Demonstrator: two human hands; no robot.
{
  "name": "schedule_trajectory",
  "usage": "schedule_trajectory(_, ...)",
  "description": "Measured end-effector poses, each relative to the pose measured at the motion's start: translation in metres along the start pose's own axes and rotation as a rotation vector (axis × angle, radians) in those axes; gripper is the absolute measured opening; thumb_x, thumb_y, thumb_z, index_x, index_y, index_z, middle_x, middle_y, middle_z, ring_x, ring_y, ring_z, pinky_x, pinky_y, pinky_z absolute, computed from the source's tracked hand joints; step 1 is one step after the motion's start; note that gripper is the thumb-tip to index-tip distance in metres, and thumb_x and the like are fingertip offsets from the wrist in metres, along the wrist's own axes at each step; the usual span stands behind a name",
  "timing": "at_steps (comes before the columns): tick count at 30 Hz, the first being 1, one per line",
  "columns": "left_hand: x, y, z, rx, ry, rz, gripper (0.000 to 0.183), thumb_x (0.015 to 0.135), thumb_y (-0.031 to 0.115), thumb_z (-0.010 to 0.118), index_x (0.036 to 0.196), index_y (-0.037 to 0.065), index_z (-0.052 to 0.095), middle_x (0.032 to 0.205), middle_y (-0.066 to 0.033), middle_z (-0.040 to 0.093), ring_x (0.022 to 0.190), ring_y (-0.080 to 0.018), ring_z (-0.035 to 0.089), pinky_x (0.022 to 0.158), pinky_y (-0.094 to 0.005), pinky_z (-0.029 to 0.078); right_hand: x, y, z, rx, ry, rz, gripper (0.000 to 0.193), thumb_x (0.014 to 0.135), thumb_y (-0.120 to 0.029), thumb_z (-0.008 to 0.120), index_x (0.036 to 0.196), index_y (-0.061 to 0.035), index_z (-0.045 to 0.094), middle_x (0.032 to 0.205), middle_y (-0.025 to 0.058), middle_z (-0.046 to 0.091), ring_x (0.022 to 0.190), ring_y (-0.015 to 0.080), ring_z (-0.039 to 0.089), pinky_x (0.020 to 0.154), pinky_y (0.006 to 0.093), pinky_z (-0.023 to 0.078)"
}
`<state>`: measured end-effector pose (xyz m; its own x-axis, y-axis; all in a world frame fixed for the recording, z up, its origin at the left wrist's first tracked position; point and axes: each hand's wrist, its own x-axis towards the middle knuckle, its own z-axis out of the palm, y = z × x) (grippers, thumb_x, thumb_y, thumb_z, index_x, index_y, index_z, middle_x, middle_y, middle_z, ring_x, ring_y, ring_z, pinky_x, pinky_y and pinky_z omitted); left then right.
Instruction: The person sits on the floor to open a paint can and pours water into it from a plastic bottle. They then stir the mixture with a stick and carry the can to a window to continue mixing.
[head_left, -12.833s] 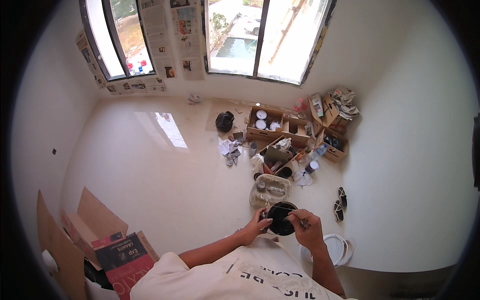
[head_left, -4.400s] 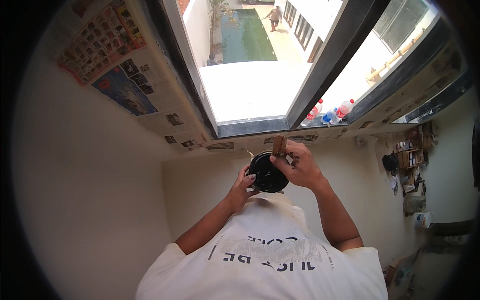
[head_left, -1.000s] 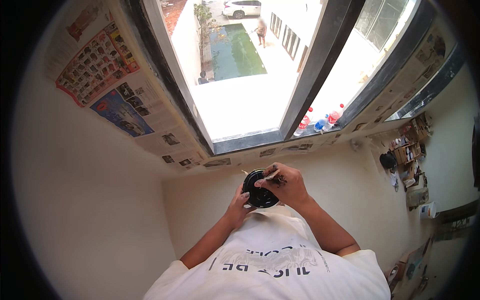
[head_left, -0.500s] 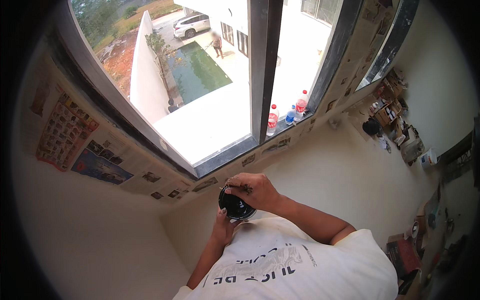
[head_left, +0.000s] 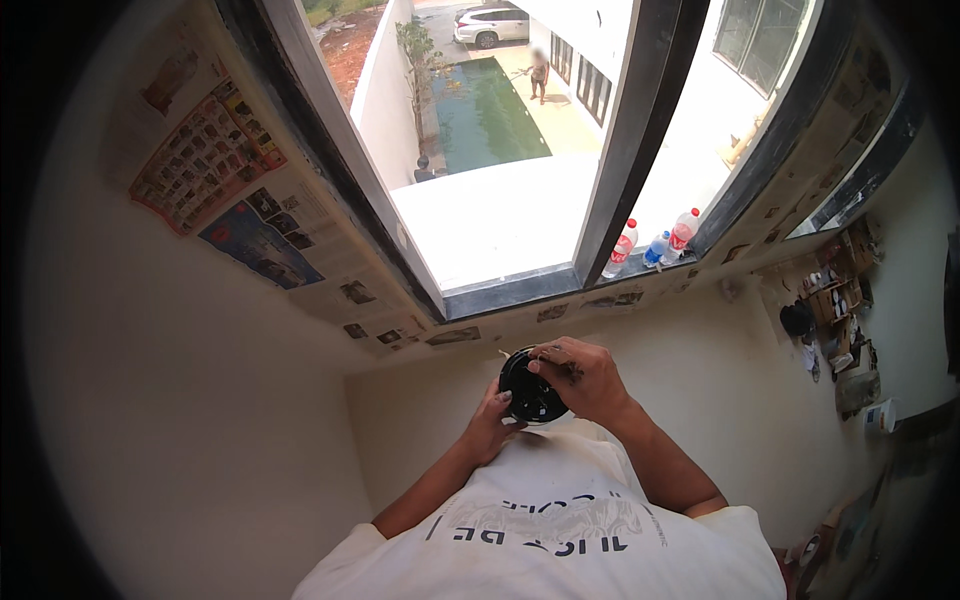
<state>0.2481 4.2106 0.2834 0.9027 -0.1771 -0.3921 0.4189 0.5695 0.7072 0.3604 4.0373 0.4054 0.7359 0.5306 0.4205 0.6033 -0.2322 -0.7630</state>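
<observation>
Black-lined can: Was held up near the white shirt, below the dark window frame and well apart from the row of bottles on its ledge.
Left hand: Grasped the can from the left, with thumb laid at the near-left rim and fingers wrapped out of sight around the wall.
Right hand: Hung over the far-right rim, with bent, dark-smeared fingers drawn together above the mouth. Could not tell a grip on some small piece from a bare clench, because of the hiding knuckles.
Work at the rim: Looked, as a judgement, like dipping or wiping inside the can. Called for a firm left hold and a level mouth, with short, slow strokes of the right fingers. Was best done with any excess wiped off on the inner wall, and with drips kept over the can rather than the shirt.
Mouth of the can: Faced upward, roughly toward the camera, with an almost round outline and pale glints on the dark inside.
Axis of the can: Ran, as far as visible, from mouth to base and away from the camera, strongly foreshortened. Could not tell the exact tilt, nor the depth against the width.
</observation>
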Motion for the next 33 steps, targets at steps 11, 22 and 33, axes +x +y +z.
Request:
schedule_trajectory(11,-0.006,-0.001,0.010,-0.012,0.015,0.007,0.070,0.092,0.046,0.059,0.152,0.023,0.030,0.147,-0.0050,0.039,0.135,-0.0219,0.040,0.107,-0.0528,0.036,0.001,-0.005,-0.022,-0.066,-0.038,0.100,0.014,0.091,-0.016,0.073,0.098,-0.0043,0.072,0.085,0.0128,0.070,0.071,0.0306,0.068,0.066,0.0378,0.054)
schedule_trajectory(22,-0.008,-0.002,0.009,-0.052,0.006,-0.006,0.072,0.091,0.045,0.059,0.152,0.024,0.029,0.146,-0.0054,0.039,0.133,-0.0218,0.040,0.106,-0.0528,0.035,-0.006,-0.005,-0.024,-0.071,-0.180,0.115,0.010,0.090,-0.009,0.074,0.098,-0.0035,0.072,0.084,0.0128,0.070,0.067,0.0243,0.067,0.060,0.0341,0.052)
schedule_trajectory(33,-0.005,-0.002,0.001,0.004,0.000,-0.008,0.089,0.086,0.062,0.065,0.155,0.022,0.026,0.153,-0.0085,0.037,0.139,-0.0259,0.040,0.108,-0.0561,0.037,-0.008,-0.010,0.000,0.106,-0.165,0.096,0.013,0.091,-0.010,0.072,0.102,-0.0028,0.072,0.081,0.0104,0.071,0.065,0.0161,0.064,0.059,0.0291,0.051)
